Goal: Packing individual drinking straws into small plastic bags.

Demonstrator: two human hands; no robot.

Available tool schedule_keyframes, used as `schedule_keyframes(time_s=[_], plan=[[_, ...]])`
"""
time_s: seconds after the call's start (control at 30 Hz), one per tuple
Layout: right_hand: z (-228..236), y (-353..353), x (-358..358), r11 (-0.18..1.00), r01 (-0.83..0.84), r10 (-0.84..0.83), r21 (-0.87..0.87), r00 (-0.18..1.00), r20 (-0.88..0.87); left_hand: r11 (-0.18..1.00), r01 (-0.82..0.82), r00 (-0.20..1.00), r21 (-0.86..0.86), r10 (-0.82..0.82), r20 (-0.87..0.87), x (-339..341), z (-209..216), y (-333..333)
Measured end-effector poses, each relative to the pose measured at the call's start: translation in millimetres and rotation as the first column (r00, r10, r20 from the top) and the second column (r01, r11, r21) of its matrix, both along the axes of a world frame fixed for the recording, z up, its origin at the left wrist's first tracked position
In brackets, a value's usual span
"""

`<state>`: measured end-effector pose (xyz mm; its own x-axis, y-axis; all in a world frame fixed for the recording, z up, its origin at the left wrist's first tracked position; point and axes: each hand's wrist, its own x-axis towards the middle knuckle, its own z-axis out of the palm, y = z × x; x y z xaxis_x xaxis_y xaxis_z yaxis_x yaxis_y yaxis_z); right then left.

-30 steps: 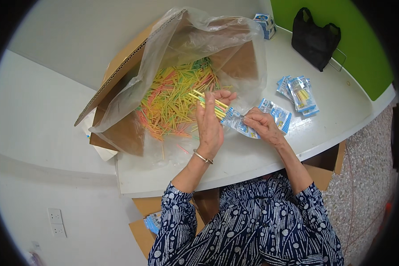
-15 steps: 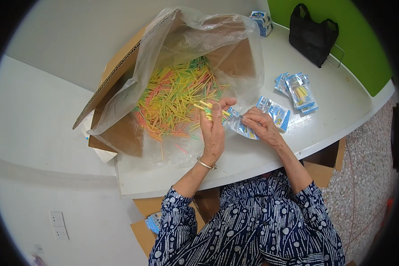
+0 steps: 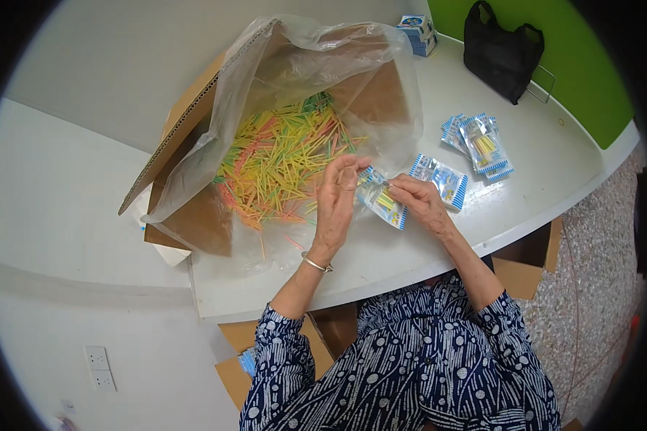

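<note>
Pinched in my right hand [image 3: 423,205] is a small clear packet [image 3: 389,210] with blue-striped ends, and yellow sticks show inside it. My left hand [image 3: 336,205], with a bangle at its wrist, is beside the packet's upper left end. Its thumb and fingers are apart and no sticks show in it; whether the fingertips touch the packet is hard to tell. Behind it, a heap of thin yellow, pink and green sticks [image 3: 273,161] lies in a plastic-lined cardboard box [image 3: 180,129]. Just beyond my right hand lies another packet [image 3: 449,183] on the white table [image 3: 532,194].
Several filled packets [image 3: 485,147] are piled farther right. Small blue-and-white boxes [image 3: 417,34] and a black bag [image 3: 502,57] stand at the back by the green panel. Below the table edge are open cardboard boxes [image 3: 517,276]. A few loose sticks lie near the box's front.
The yellow sticks that my left hand held have gone into the packet. My left hand has shifted slightly left, and the packet now hangs more tilted from my right hand.
</note>
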<state>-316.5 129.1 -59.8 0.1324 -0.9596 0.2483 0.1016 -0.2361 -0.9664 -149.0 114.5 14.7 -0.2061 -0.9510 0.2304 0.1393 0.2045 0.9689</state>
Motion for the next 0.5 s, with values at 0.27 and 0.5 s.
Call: schedule_keyframes(time_s=[0.27,0.5], plan=[[5.2,3.8,10.0,0.994,-0.013,-0.025,0.111,0.942,0.335,0.991,0.084,0.897,-0.105,-0.029,0.442,2.9,7.3,-6.4],[17.5,4.7,-10.0,0.905,-0.284,0.282,0.318,0.958,0.052,0.964,0.233,0.858,-0.127,-0.142,0.493,0.3,10.4,-16.0]])
